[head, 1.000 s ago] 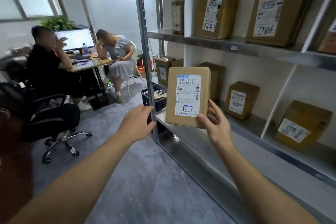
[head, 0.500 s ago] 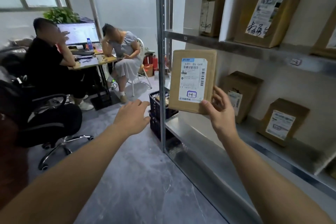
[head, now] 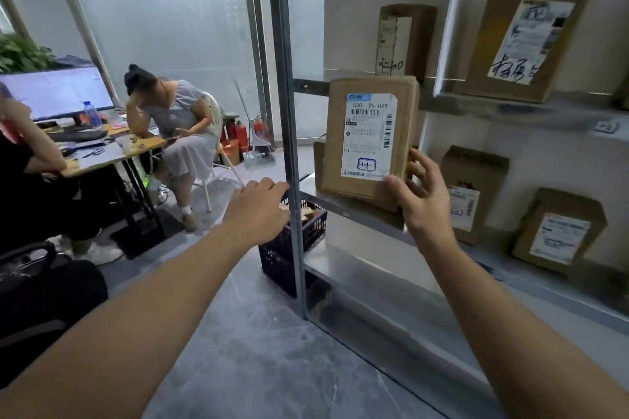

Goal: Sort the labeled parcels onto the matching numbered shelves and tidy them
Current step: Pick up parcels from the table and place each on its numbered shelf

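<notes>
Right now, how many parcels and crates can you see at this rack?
Held parcel in the right hand: 1
Parcels on the upper shelf: 2
Parcels on the middle shelf: 3
Dark crate: 1
Total: 7

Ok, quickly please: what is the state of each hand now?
Left hand: open, holding nothing.
Right hand: holding the labeled parcel by its lower corner.

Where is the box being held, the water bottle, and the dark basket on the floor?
held box [head: 369, 136]: head view, on its white label.
water bottle [head: 92, 115]: head view, on the middle of its body.
dark basket [head: 274, 258]: head view, on its side wall.
</notes>
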Available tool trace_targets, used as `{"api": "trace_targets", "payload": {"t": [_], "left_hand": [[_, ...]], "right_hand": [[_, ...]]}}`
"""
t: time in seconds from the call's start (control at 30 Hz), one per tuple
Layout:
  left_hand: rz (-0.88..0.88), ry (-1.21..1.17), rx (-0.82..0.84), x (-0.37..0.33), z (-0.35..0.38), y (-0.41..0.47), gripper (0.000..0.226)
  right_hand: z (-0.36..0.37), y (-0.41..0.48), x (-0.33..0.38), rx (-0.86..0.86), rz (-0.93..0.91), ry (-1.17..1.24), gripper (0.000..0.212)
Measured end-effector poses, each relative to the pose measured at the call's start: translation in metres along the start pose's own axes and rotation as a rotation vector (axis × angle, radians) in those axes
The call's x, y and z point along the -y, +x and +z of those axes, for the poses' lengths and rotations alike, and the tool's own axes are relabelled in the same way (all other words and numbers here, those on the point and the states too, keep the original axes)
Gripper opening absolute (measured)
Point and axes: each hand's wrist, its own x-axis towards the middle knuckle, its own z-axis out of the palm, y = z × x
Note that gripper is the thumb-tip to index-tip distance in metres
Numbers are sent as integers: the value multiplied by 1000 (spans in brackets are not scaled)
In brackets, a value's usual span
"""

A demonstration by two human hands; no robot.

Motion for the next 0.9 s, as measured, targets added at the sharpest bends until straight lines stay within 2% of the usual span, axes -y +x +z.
{"api": "trace_targets", "payload": {"t": [0.4,0.7,0.9], "left_hand": [[128,-27,-62,45,18,156,53],[65,-164,-248,83,0,267,52],[149,-174,-310,103,-3,324,52]], "right_hand": [[57,126,-20,-103,-129,-35,56],[102,235,-13,-109,-257,-51,52],[133,290,-12,-145,-313,-102,49]]}}
